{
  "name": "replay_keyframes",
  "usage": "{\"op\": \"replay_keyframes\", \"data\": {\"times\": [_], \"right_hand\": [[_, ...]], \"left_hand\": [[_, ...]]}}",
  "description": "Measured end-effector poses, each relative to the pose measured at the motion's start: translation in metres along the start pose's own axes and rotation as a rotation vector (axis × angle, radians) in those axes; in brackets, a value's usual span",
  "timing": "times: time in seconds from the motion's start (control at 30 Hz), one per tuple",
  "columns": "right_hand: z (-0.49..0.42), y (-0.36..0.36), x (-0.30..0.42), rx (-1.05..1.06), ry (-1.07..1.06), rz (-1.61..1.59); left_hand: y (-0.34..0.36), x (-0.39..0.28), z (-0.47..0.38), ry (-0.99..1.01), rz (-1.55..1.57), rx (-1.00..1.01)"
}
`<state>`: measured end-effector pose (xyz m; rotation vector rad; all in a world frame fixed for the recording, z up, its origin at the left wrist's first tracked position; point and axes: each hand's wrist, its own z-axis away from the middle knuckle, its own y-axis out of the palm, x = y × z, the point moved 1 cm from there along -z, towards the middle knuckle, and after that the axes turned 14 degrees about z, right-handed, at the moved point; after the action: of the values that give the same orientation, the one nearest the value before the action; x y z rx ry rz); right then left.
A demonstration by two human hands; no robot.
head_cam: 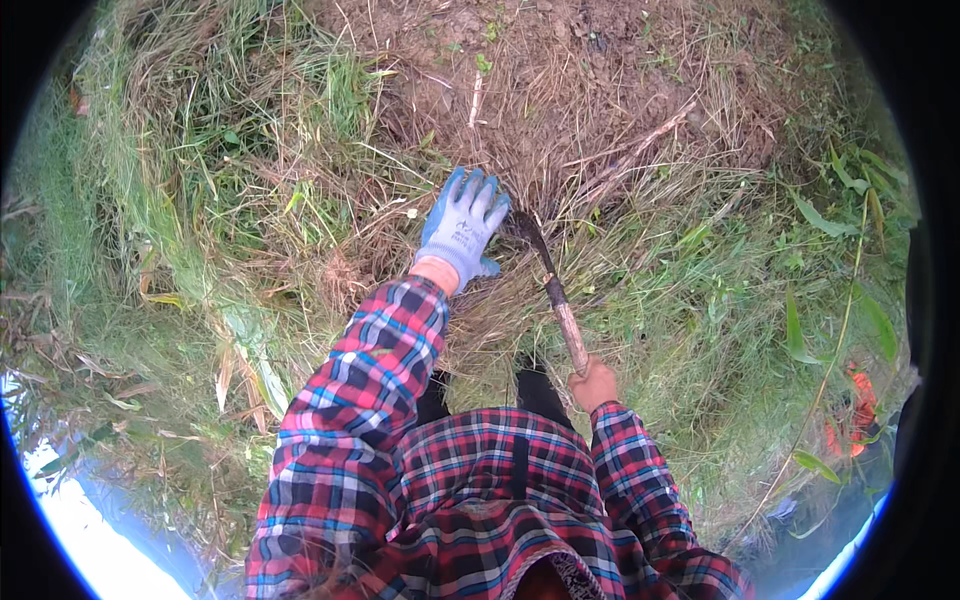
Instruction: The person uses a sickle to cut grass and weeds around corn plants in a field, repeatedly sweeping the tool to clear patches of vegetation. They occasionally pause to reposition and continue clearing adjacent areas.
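My left hand (463, 217) wears a grey knit glove with a blue coating on the palm side. Its fingers stretch forward and the thumb stands out to the side, low over the cut and matted grass (480, 322). The palm is hidden from above. In my bare right hand (594, 385) is the end of the wooden handle of a sickle (568, 326). The sickle points forward and left. Its dark, soiled blade (531, 229) curves into the dry grass stems just right of my left fingertips, and the blade's tip is hard to make out.
Brown soil (570, 90) strewn with dry stalks (637, 150) lies ahead. Tall green grass (217, 120) grows thickly on the left. A long leafy stem (844, 322) leans on the right, near an orange thing (855, 412) too blurred to name.
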<state>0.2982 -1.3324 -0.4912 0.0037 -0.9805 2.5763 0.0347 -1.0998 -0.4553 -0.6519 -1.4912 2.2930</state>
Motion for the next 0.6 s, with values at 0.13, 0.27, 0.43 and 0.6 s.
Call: {"op": "replay_keyframes", "data": {"times": [0.13, 0.27, 0.43, 0.6], "right_hand": [[0.015, 0.0, 0.031, -0.126, 0.047, -0.288], [-0.02, -0.038, 0.1, -0.334, 0.129, -0.57], [-0.022, -0.024, 0.212, 0.05, 0.228, -0.955], [0.112, 0.079, 0.2, 0.214, 0.294, -1.011]], "left_hand": [[0.058, 0.031, -0.015, -0.253, -0.09, 0.594], [0.116, 0.041, 0.032, -0.212, -0.076, 0.625], [0.123, 0.067, 0.09, -0.218, 0.08, 0.641], [0.118, 0.08, 0.217, -0.297, 0.258, 0.564]]}}
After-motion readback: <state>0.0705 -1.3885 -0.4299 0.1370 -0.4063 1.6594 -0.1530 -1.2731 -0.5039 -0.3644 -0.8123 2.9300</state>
